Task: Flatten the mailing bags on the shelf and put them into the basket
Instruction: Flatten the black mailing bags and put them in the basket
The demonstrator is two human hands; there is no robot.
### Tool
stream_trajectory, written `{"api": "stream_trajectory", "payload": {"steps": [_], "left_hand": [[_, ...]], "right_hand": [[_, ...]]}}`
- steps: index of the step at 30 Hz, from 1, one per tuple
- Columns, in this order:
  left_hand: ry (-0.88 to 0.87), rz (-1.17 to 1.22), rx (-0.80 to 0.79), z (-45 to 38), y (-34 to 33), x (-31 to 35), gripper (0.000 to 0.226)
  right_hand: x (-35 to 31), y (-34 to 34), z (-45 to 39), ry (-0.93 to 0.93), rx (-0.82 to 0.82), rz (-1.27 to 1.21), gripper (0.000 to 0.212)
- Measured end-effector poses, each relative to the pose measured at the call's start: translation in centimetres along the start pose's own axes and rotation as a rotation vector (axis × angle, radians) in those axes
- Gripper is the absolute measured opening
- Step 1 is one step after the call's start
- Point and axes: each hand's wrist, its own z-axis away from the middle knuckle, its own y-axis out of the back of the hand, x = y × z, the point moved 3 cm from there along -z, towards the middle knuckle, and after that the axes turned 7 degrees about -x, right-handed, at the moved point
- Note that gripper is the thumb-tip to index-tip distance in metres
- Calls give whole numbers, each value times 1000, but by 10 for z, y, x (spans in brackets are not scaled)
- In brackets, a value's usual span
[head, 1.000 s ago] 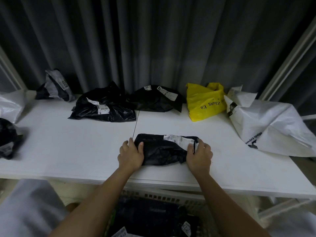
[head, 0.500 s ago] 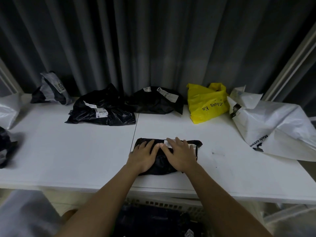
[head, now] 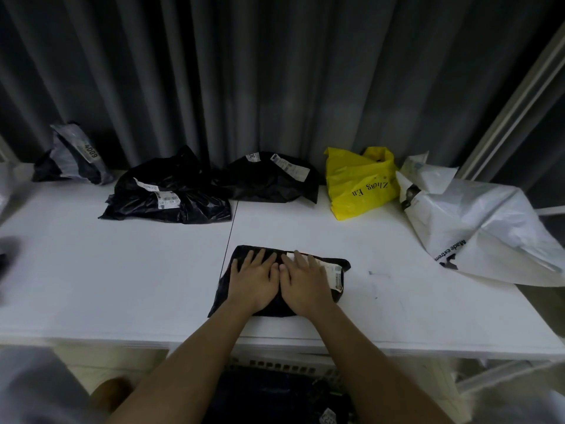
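A small black mailing bag with a white label lies on the white shelf near its front edge. My left hand and my right hand lie side by side flat on top of it, fingers straight, pressing it down. Under the shelf's front edge stands a white basket with dark bags inside. Along the back lie two more black bags, a yellow bag, a grey bag and a big white bag.
A dark pleated curtain closes off the back of the shelf. A white frame post rises at the right. More bags sit blurred at the far left edge.
My hands moved from the bag's two ends to its middle and now press flat on it. The bag looks flatter and wider. The view tilted down slightly.
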Motion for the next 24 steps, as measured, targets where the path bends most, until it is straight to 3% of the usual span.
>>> {"api": "stream_trajectory", "payload": {"steps": [3,6,8,13,24], "left_hand": [[28,-18,-22,1,-9,-6,50],[36,-48,-6,2,-16,-8,51],[40,-75,9,3,-21,-8,53],[28,-152,50,3,-33,-12,78],[45,-262,16,2,-47,-15,84]], "right_hand": [[10,-12,-1,-61,-105,29,52],[16,-20,-1,-87,-102,47,55],[17,-26,0,-79,-71,79,68],[22,-41,-2,-62,-73,103,86],[23,-55,-1,-119,-33,170,69]]}}
